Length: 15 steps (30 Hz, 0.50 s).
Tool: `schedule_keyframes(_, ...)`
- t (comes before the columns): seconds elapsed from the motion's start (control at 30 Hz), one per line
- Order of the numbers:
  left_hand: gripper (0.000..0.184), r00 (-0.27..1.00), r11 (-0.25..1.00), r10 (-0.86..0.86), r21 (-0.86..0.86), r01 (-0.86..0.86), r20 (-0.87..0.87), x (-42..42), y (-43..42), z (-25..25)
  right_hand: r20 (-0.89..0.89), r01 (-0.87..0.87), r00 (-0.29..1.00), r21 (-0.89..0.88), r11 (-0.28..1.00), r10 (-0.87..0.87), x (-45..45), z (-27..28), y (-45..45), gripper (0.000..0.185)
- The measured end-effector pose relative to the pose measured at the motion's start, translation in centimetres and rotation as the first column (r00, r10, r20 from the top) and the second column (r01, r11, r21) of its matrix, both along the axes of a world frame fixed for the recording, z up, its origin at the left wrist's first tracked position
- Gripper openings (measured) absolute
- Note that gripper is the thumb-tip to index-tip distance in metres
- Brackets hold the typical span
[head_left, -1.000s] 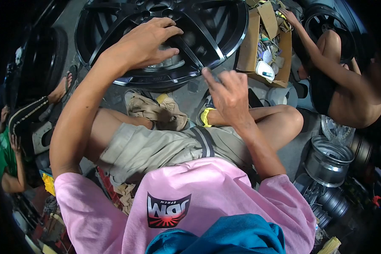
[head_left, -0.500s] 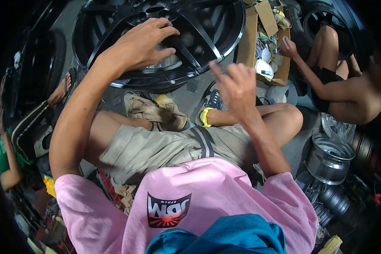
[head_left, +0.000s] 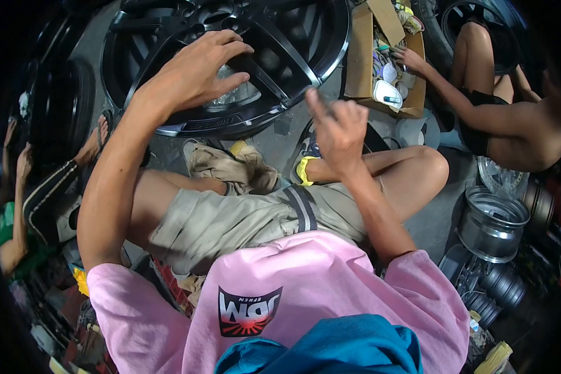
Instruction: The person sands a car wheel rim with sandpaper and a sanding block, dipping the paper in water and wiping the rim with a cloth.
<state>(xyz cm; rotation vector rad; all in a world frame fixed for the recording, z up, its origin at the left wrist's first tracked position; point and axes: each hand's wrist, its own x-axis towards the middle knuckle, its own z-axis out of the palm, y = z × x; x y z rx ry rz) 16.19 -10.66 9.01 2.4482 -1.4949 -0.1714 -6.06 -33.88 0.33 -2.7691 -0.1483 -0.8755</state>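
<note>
A black multi-spoke wheel rim [head_left: 280,47] lies face up in front of my crossed legs. My left hand [head_left: 196,68] is over its spokes near the hub, fingers loosely together and thumb apart, with nothing in it; whether it touches the metal I cannot tell. At the near right edge of the wheel is my right hand [head_left: 341,128], index finger stretched toward the outer lip and the other fingers curled. The right fingertip looks grey and blurred, and anything small pinched there cannot be made out.
To the right stands a cardboard box [head_left: 358,68] of small items, with a co-worker's hand [head_left: 410,61] in it. A silver wheel barrel [head_left: 492,227] sits farther right. A crumpled tan cloth [head_left: 230,163] lies between my feet. Another person's foot [head_left: 96,138] is at left.
The co-worker's hand on the right has reached down into the cardboard box. The whole view has shifted slightly. Both my hands keep nearly the same place on the wheel.
</note>
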Motion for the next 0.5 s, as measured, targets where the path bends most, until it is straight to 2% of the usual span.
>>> schedule_keyframes(0.03,0.048,1.000,1.000,-0.003,-0.002,0.003,-0.003,-0.1,0.0,0.1,0.017,0.109,0.994,-0.040,0.993,-0.108,0.4,-0.2,-0.7,0.059)
schedule_keyframes(0.1,0.048,0.999,1.000,-0.009,0.007,0.010,-0.048,-0.1,-0.2,0.6,0.031,0.116,0.993,-0.017,0.993,-0.116,0.6,0.0,-0.7,0.060)
schedule_keyframes(0.2,0.048,0.999,1.000,0.007,0.011,-0.007,-0.038,-0.2,-0.1,0.8,0.052,-0.096,0.994,0.077,0.992,0.092,-0.1,0.6,1.7,0.062)
schedule_keyframes(0.23,0.048,0.999,1.000,0.013,0.007,-0.013,-0.036,-0.3,0.0,0.7,0.050,-0.103,0.994,0.080,0.991,0.099,-0.1,0.7,1.4,0.062)
schedule_keyframes(0.3,0.048,1.000,1.000,0.007,-0.003,-0.007,-0.021,0.0,0.2,0.1,0.005,0.011,1.000,-0.069,0.998,-0.011,0.0,1.4,0.0,0.061)
schedule_keyframes(0.33,0.049,1.000,1.000,-0.006,-0.019,0.006,0.000,0.0,0.3,-0.1,0.023,0.078,0.997,-0.047,0.996,-0.077,0.8,1.0,-0.8,0.062)
schedule_keyframes(0.5,0.051,0.998,1.000,0.018,0.006,-0.018,-0.054,-0.2,0.3,0.6,-0.077,-0.075,0.994,-0.051,0.996,0.071,0.3,3.1,0.7,0.064)
